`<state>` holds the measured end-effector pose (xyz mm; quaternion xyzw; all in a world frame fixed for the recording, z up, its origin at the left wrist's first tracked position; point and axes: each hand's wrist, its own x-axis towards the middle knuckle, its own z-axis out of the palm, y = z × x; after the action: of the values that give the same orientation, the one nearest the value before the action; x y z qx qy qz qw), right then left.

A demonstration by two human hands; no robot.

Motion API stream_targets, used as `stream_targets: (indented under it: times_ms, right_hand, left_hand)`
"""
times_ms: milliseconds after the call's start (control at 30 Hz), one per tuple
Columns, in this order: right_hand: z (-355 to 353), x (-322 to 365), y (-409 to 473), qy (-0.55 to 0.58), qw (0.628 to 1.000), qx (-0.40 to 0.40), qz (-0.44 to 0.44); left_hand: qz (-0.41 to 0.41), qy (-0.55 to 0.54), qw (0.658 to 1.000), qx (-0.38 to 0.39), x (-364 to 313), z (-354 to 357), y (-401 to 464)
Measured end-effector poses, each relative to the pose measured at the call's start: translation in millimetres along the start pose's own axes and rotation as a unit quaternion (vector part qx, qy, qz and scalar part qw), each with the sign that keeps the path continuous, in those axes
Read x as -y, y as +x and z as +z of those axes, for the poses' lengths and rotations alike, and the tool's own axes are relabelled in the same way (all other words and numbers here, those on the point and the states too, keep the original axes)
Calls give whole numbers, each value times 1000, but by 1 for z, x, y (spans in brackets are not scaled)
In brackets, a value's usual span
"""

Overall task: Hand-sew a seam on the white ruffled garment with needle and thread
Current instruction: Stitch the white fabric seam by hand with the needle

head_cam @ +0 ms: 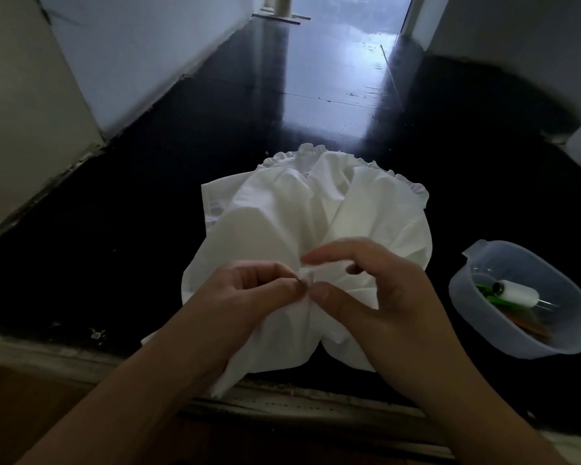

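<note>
A white ruffled garment [302, 209] lies bunched on a dark, glossy floor [141, 203], its frilled edge at the far side and its near folds gathered up between two bare hands. The left hand [249, 293] has its fingers curled, thumb and forefinger pinching a small fold of the cloth at the middle of the bundle. The right hand [383, 297] meets it there: its thumb presses the same fold just beside the left thumb, while the forefinger arches over the top and the other fingers curl loosely behind, so it too grips the fabric. A thin pale sliver shows between the two thumbs, but whether this is the needle cannot be told; no thread can be made out either.

To the right of the garment, apart from it, stands a translucent plastic container [477, 260] with a pouring lip. Inside it lie a spool of white thread [517, 293], something green [493, 298] and an orange-brown piece [530, 327]. A pale wall [121, 55] runs along the left, and a worn threshold strip [282, 397] crosses the near edge beneath the forearms.
</note>
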<state>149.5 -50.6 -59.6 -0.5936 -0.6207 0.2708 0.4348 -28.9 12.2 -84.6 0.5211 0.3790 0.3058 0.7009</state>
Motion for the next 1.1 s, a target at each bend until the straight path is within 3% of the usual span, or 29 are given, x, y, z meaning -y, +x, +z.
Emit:
stream_targets:
  times_ms: [267,333,500,600,733,833,967,1100]
  right_hand:
    - [14,-11,0,67,996,-53,-14]
    - [16,-12,0,133,988,-71,1]
    - [2,-1,5,416,899,-105,92]
    - [-8,3,8,442,880,-116,130]
    - [-10,-3,8,363,917,-121,116]
    - [-11,-8,7,214,968,-117,53]
    - [-18,-15,6,4,999,-52,-7]
    - [-22,-20,5,-158,985,65,3]
  left_hand:
    - [2,74,997,17,-1,3,1]
    - [13,104,994,22,-4,2,0]
    - [42,238,970,-37,-2,2,0]
    - [46,224,973,-35,-5,1,-1]
    - [79,196,976,44,-13,5,-5]
    - [79,241,963,90,-10,7,-3]
    - [89,273,955,79,-7,4,0]
    - [98,243,965,25,-11,0,0]
